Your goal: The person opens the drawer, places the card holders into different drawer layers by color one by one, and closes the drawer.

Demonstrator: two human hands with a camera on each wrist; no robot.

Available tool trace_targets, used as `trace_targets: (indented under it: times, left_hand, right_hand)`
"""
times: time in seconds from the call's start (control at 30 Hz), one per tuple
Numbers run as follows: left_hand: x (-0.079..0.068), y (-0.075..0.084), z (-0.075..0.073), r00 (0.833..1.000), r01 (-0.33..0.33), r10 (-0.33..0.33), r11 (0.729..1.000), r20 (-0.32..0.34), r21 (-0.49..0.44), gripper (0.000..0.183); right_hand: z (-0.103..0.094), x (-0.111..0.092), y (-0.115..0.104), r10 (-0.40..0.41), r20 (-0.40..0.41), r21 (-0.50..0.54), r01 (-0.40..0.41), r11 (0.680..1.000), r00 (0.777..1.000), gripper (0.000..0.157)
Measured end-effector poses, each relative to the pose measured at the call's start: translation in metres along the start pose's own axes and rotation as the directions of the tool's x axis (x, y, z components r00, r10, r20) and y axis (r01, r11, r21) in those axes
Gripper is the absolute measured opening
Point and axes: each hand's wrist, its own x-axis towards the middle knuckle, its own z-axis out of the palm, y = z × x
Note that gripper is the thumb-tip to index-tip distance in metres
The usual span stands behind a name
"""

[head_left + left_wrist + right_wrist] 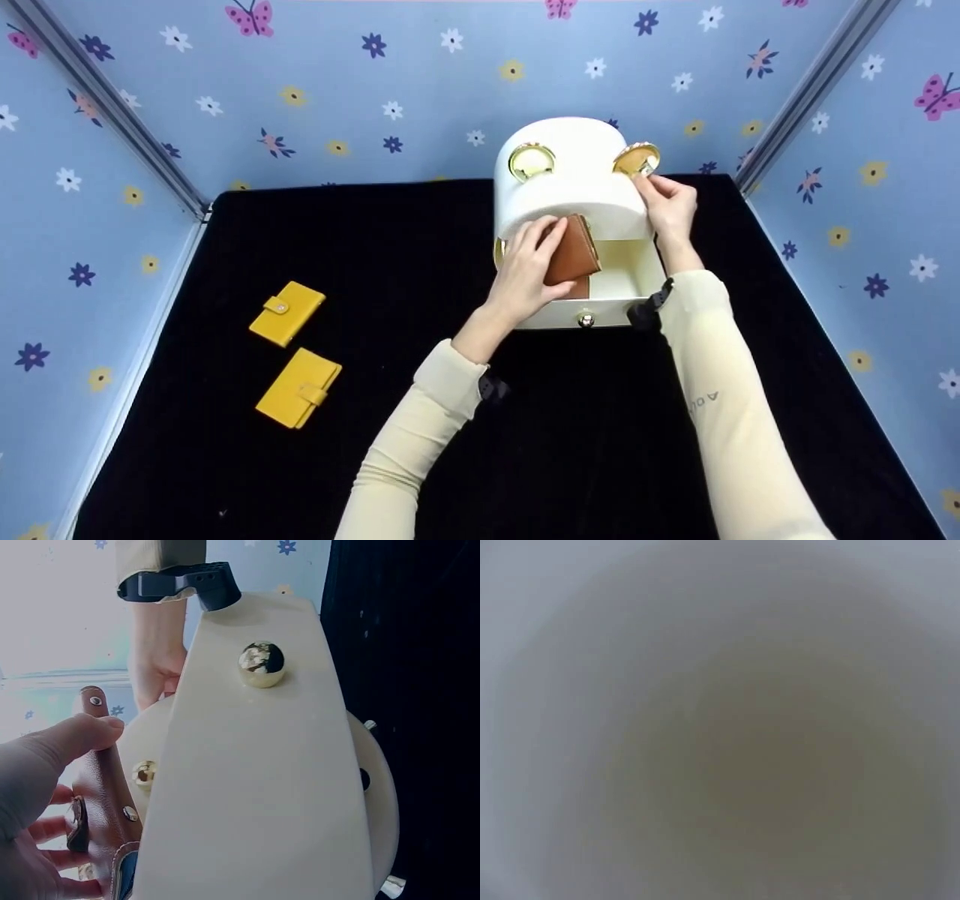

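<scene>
- Fingers of the left hand [525, 271] grasp a brown leather wallet with metal snaps [574, 251], thumb on one side and the other fingers on the other; it is tilted above the opening just beyond them.
- Under those fingertips, the white drawer with a shiny round knob [624, 271] stands pulled out of a glossy white round-topped cabinet [574, 184]; a flat brown piece [580, 289], probably another wallet, lies inside below the held one.
- Bent fingers of the right hand [673, 210] appear to pinch the lower edge of a gold-rimmed round ornament [635, 159], perhaps steadying the cabinet; the right wrist view is too blurred to confirm.
- Well left of the left fingers, two yellow strap-fastened wallets [289, 312] lie on the black cloth [390, 255].
- Judging progress: the drawer is open, the held wallet is not yet released, and the yellow pair is untouched.
</scene>
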Motion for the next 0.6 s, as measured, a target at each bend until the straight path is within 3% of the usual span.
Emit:
trace_targets:
  times: [0.4, 0.6]
  left_hand:
    - [0.001, -0.002, 0.012, 0.997, -0.001, -0.002, 1.000, 0.080, 0.028, 0.082]
    - [-0.001, -0.002, 0.013, 0.996, 0.010, -0.009, 1.000, 0.092, -0.010, 0.080]
  right_hand:
    - [0.000, 0.001, 0.001, -0.017, -0.002, 0.021, 0.017, 1.000, 1.000, 0.029]
    - [0.000, 0.000, 0.001, -0.029, -0.004, 0.029, 0.029, 0.999, 1.000, 0.023]
